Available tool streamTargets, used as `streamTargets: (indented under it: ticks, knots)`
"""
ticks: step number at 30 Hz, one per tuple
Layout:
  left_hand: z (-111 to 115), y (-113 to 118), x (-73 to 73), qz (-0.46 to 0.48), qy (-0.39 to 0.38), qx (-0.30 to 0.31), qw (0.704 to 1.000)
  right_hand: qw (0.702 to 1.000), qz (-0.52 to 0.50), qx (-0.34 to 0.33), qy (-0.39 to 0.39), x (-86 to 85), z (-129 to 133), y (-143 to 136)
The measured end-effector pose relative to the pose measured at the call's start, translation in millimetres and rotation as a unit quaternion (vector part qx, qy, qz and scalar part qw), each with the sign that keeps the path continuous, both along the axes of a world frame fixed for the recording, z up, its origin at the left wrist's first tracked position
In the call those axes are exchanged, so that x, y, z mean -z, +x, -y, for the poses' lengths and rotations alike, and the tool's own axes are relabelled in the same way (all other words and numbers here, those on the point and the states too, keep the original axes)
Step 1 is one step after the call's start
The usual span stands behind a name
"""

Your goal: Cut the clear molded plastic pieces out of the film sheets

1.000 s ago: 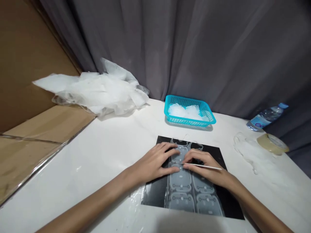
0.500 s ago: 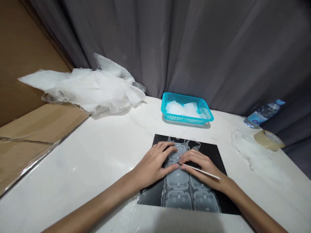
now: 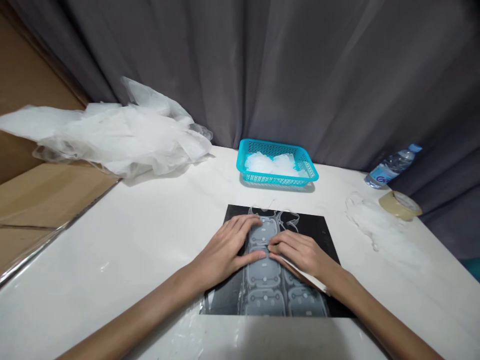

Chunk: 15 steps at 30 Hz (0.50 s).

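Here, two bare hands work over a patterned translucent sheet

The translucent sheet (image 3: 263, 274) lies on a black mat (image 3: 322, 232) at the near middle of the white worktop (image 3: 161, 215). Rounded panels, printed or moulded with small dots and lines, run down it in two columns, and thin clear strips curl at its far edge.

The left hand (image 3: 223, 247) rests on the sheet's left side, its fingers spread and its thumb held apart from them. The right hand (image 3: 305, 252) comes in from the other side, its fingers pinching a slim white tool (image 3: 307, 276) near the middle of the sheet. The tool slants back under the palm toward the wrist; its working tip is too small to make out.

Beyond the mat sits a turquoise basket (image 3: 277, 181) holding whitish translucent pieces (image 3: 272, 164). To the right are a water bottle (image 3: 392, 167), tilted over, a roll of tape (image 3: 400, 206) and a patch of clear scraps (image 3: 375, 220). At the far left, a heap of white film (image 3: 123, 140) lies partly over brown cardboard (image 3: 52, 195), and a grey curtain (image 3: 318, 75) hangs behind.
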State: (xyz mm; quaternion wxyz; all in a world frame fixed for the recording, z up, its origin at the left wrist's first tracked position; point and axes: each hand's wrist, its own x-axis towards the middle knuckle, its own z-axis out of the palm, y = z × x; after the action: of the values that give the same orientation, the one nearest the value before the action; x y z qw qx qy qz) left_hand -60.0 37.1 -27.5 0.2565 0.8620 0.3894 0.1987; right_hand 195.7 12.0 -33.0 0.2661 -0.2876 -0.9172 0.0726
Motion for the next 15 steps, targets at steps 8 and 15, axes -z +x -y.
streamTargets:
  ticks: [8,15]
  knots:
    - [-2,-2,11.4,0.0,0.028,-0.041,0.999,0.998,0.045,0.003,0.054,8.1,-3,-2]
    - [-6,-2,23.9,-0.011,0.011,-0.066,0.998,0.998,0.047,-0.044,0.026,-8.5,-4,-4]
